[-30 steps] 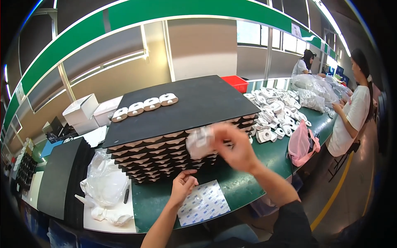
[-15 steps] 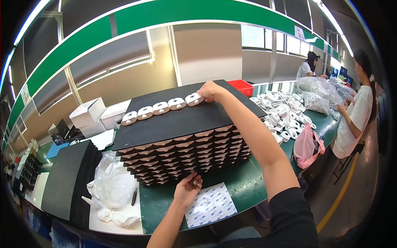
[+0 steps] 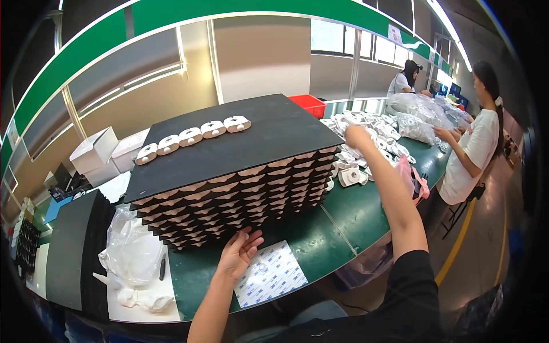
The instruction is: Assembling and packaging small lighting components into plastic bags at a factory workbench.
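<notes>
Several white oval plastic parts lie in a slanting row on the top black sheet of a tall layered stack. Between its layers, pale parts show along the front. My right hand is over the near edge of a heap of white plastic parts; it is smeared and its fingers are hidden. Low in front of the stack, my left hand is palm up, fingers loosely curled and apart, with nothing I can make out in it. Beside it lies a white sheet with blue print on the green table.
More black sheets are stacked at the left, next to a clear plastic bag and a dark pen. White boxes and a red bin stand behind. A person works at the right, near clear bags.
My right hand has left the end part of the row and moved right to the heap. My left hand has loosened its fingers; a small white piece seen there earlier is no longer visible. The view has shifted right.
</notes>
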Tool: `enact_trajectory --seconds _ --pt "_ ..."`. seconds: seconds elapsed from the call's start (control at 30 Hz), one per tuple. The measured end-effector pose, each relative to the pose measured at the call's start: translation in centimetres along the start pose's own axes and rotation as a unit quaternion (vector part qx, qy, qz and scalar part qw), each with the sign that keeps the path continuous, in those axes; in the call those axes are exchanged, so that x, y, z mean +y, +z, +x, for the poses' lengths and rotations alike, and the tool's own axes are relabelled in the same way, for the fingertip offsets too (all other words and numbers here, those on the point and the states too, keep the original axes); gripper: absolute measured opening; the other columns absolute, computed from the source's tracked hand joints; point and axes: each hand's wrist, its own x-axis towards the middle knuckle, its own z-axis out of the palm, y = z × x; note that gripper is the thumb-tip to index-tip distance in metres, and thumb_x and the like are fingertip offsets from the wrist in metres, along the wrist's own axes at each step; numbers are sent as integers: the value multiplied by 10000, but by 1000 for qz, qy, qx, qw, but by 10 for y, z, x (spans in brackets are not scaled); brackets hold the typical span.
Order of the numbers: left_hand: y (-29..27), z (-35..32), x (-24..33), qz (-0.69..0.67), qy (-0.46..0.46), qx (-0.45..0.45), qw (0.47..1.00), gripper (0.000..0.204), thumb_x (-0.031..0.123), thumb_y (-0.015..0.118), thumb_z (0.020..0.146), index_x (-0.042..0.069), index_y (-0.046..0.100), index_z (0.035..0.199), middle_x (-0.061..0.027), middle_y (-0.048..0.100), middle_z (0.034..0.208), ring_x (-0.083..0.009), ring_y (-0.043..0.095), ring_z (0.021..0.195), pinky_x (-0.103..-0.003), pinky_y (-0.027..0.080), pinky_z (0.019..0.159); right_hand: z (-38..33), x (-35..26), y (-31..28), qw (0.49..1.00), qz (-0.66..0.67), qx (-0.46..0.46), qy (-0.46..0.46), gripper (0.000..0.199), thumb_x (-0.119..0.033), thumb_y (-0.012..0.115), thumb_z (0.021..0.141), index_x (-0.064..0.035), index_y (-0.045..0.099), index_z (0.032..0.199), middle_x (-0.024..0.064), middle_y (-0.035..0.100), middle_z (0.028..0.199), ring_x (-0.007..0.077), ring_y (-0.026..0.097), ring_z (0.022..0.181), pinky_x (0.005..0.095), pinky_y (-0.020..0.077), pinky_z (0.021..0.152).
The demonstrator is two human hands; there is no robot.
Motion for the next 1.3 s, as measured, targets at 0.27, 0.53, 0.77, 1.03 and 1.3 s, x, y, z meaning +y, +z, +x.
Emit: enact_trajectory --seconds 0.27,0.53,0.77,1.03,1.3 --pt "-13 -4 -3 -3 -10 -30 999 303 322 614 813 55 547 938 -28 575 749 -112 518 648 -192 378 486 -88 42 104 978 174 14 -117 349 -399 500 833 -125 590 1030 167 620 935 341 570 908 411 445 774" --pt "-4 -3 -1 -24 18 -53 998 218 174 608 826 74 560 1013 -15 556 781 -101 485 641 -192 345 465 -145 60 90 993 93 34 -63 356 -407 543 807 -52 573 825 157 609 711 346 582 714 432 446 624" --pt "-5 -3 -3 4 39 -49 998 189 112 615 810 72 564 987 -41 582 836 -102 502 643 -196 365 465 -207 54 87 980 156 59 -105 256 -299 586 788 -50 629 832 155 561 789 341 562 727 426 443 658" --pt "-7 -5 0 -13 9 -59 998 173 155 593 835 55 578 975 -51 584 893 -83 499 662 -186 364 487 -253 14 51 915 212 -53 -340 202 -233 632 742 -35 590 754 115 561 738 304 546 738 392 438 660" --pt "-2 -7 -1 18 27 -81 996 240 92 601 811 45 567 1044 -81 587 937 -86 500 668 -176 363 473 -260 -2 66 966 1 44 -255 399 -431 682 642 -43 592 652 105 597 685 269 572 709 362 465 592"
